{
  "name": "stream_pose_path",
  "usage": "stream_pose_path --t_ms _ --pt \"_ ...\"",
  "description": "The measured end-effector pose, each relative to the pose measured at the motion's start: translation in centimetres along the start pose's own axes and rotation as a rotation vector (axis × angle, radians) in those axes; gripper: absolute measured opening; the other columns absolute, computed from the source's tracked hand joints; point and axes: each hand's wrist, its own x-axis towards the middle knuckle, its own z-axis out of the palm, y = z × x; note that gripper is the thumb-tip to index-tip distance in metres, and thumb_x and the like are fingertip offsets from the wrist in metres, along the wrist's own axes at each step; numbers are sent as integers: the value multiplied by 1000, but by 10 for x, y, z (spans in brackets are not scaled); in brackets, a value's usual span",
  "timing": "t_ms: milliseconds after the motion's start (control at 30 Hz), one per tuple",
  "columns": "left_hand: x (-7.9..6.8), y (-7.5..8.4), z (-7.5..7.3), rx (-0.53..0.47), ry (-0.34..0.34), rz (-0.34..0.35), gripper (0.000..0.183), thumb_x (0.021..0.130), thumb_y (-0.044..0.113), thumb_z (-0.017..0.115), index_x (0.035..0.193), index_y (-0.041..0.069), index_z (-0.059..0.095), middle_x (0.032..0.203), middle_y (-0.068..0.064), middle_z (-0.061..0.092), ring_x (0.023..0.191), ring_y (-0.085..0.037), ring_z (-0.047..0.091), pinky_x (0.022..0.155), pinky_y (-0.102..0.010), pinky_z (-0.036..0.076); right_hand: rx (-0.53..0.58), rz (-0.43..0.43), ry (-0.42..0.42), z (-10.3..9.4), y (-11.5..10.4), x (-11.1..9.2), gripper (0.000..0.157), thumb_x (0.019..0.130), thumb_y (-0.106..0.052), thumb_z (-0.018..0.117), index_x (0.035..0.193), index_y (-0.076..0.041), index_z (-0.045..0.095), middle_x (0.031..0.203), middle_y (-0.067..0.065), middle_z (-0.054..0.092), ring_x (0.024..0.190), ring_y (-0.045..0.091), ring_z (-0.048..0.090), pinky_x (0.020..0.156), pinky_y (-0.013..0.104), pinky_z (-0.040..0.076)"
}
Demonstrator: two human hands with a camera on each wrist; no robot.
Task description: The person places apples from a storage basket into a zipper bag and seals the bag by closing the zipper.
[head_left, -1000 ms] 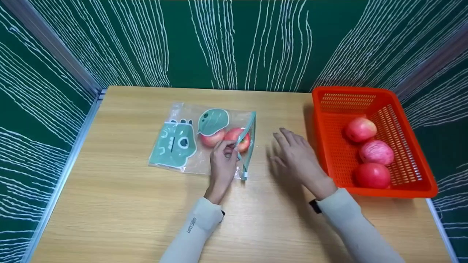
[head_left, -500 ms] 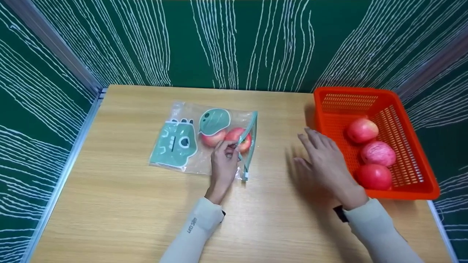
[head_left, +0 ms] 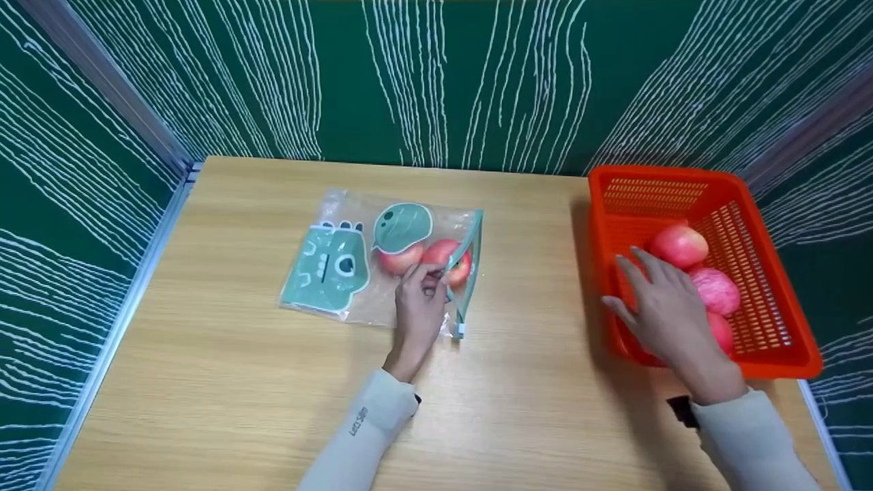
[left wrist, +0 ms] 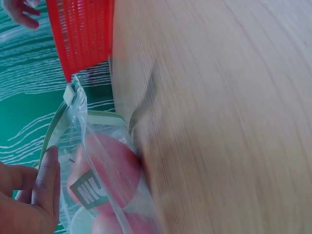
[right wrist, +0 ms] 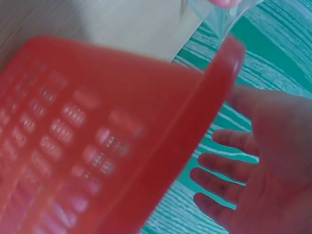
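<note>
My left hand [head_left: 419,307] pinches the upper layer at the mouth of a clear zip bag [head_left: 368,307] printed with a green dinosaur, lifting that edge a little. Inside the bag lie two apples, one [head_left: 401,259] under the print and another [head_left: 455,262] near the mouth. The slider [left wrist: 69,94] sits at one end of the green zip strip. Over the red plastic basket [head_left: 603,273], my right hand [head_left: 668,314] is spread with nothing in it. Beneath and beside it are an apple [head_left: 680,245], a streaked pink one [head_left: 716,292] and a third [head_left: 720,333], partly covered by the hand.
The basket stands at the right of the wooden table [head_left: 225,382], its rim [right wrist: 195,122] rising close to my right hand. Green walls [head_left: 423,82] with white lines enclose the table at the back and sides. Bare tabletop lies between bag and basket.
My right hand has moved right, from the tabletop beside the bag to above the basket and its apples. The left hand keeps its pinch on the bag's mouth.
</note>
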Motion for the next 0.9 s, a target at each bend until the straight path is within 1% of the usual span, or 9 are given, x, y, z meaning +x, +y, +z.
stream_pose_path --t_ms 133,233,367,533,733,900 --pt "0 2 0 11 -10 -22 16 96 -9 69 111 -3 71 104 -13 66 88 -22 70 75 -28 63 16 15 4 -3 15 -8 81 83 -19 90 150 4 51 154 34 44 138 55 40 109 79 36" --pt "0 3 -1 23 -13 -29 19 96 -9 68 113 -2 72 105 -13 67 90 -22 69 79 -28 63 32 27 6 -5 24 -14 80 84 -17 88 150 5 50 154 34 44 136 56 40 108 80 36" --pt "0 3 -1 24 -13 -27 20 96 -9 68 114 -2 71 105 -13 67 90 -22 69 78 -27 63 35 47 5 -6 36 -19 77 87 -16 86 150 6 49 151 34 45 133 56 40 107 80 36" --pt "0 3 -1 21 -2 -18 21 94 -12 68 113 -3 72 103 -14 67 88 -22 70 75 -27 63 38 75 -2 -6 51 -24 75 84 -12 88 147 7 51 147 36 47 130 57 42 107 80 37" --pt "0 2 -2 24 0 -3 21 93 -13 68 111 -3 72 103 -14 69 87 -23 70 73 -26 63 31 73 21 -5 67 -32 75 77 -7 92 140 8 55 138 36 54 120 58 50 99 80 44" --pt "0 1 -2 54 8 16 20 92 -13 69 109 -3 73 102 -13 69 85 -23 70 71 -26 62 8 84 11 -2 77 -36 72 73 -8 95 133 9 58 121 36 60 103 56 55 86 75 52"
